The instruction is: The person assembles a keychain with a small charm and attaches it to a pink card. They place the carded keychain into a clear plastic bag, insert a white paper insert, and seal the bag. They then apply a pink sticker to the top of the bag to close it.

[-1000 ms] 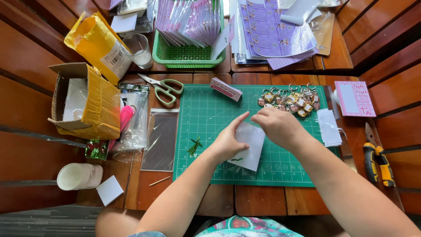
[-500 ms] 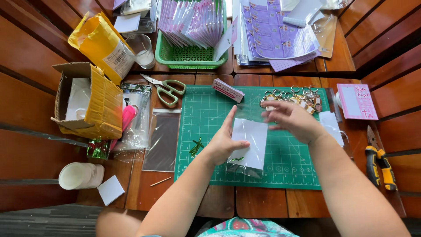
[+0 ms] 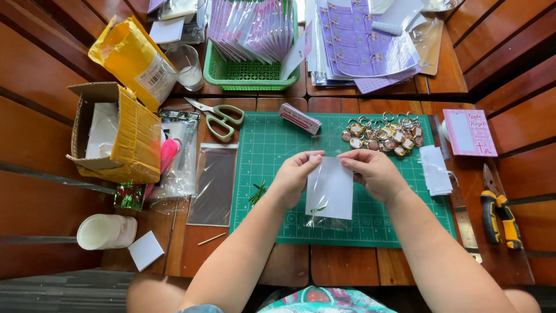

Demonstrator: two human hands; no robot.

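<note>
A: What is each hand doing over the green gridded cutting mat (image 3: 399, 197)?

B: The left hand (image 3: 294, 181) and right hand (image 3: 373, 173) are both pinching the top edge of a clear plastic sleeve holding a white card (image 3: 329, 190), keeping its mouth spread just above the mat; the metal keychain charms (image 3: 382, 135) are lying close beyond, within easy reach on the wooden desk (image 3: 347, 266).

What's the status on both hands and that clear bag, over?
Left hand and right hand pinch the clear bag at its top, white card inside, over the green cutting mat. Keychain pile sits behind, apart. Nothing in the way.

Scissors (image 3: 217, 116), green basket (image 3: 249, 74), keyrings (image 3: 382, 134)
</note>
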